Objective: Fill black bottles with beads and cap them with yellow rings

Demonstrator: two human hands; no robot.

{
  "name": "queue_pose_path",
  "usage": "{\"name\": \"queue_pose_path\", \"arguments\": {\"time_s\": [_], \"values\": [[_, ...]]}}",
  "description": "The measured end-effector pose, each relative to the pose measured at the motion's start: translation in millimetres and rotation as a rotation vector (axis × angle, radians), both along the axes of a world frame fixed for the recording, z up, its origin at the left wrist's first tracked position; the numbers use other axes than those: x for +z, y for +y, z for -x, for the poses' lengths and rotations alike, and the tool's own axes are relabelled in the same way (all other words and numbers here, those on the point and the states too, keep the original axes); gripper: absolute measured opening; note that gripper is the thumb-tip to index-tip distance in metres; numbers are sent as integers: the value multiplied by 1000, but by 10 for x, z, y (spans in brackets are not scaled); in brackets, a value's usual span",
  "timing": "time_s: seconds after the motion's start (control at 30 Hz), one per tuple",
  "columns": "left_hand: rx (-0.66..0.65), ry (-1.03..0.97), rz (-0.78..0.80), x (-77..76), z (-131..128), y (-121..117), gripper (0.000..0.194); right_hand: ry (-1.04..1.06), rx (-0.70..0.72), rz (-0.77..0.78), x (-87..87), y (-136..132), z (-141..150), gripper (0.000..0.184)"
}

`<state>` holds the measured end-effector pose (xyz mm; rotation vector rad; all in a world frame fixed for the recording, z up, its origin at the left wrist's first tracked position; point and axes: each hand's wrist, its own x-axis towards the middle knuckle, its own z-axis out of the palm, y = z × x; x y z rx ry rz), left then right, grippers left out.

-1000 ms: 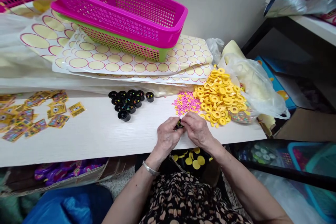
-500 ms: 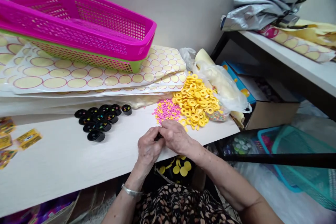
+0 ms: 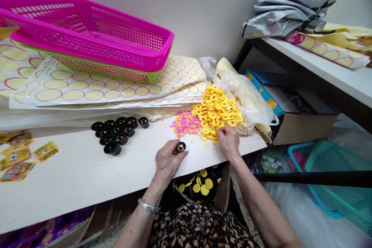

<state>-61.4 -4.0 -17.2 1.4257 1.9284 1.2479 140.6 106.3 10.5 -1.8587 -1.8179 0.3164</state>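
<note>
Gripped a small black cup (image 3: 177, 147) in the left hand (image 3: 167, 159) over the white table (image 3: 72, 174), just in front of the pink and yellow beads (image 3: 185, 123). Touched the heap of yellow rings (image 3: 222, 108) with bent fingers of the right hand (image 3: 228, 141); could not tell whether pinching one.

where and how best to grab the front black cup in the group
Probably by its round outer wall, from the near side: the black cup stands upright, its near side is free, and the other cups crowd behind it.
</note>
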Motion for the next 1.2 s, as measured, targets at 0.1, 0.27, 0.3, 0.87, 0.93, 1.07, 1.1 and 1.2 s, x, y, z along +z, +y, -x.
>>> {"name": "queue_pose_path", "arguments": {"time_s": [0.1,0.27,0.3,0.87,0.93,1.07,1.1,1.2], "values": [[-19,11,9,3,6,-7,37,32,4,-20,-31,27,32,23],[-13,52,20,-6,14,-14,38,18,85,-69,-54,41,75,21],[-18,55,17,-4,15,-15,37,21,97,-84,-54,40,80,20],[-27,-36,-8,49,1,-22,47,-414,603,-282,137,-92,145,16],[-60,-104,-73,87,17,-39,52,-322,611,-329,178,-120,169,20],[69,-424,-244,231,-6,-183,44,-147,735,-388,300,-355,235,22],[113,-535,-240,284,-32,-238,36,-152,768,-418,320,-443,249,21],[77,-864,-58,460,-138,-388,24,-221,882,-542,326,-704,274,24]]}}
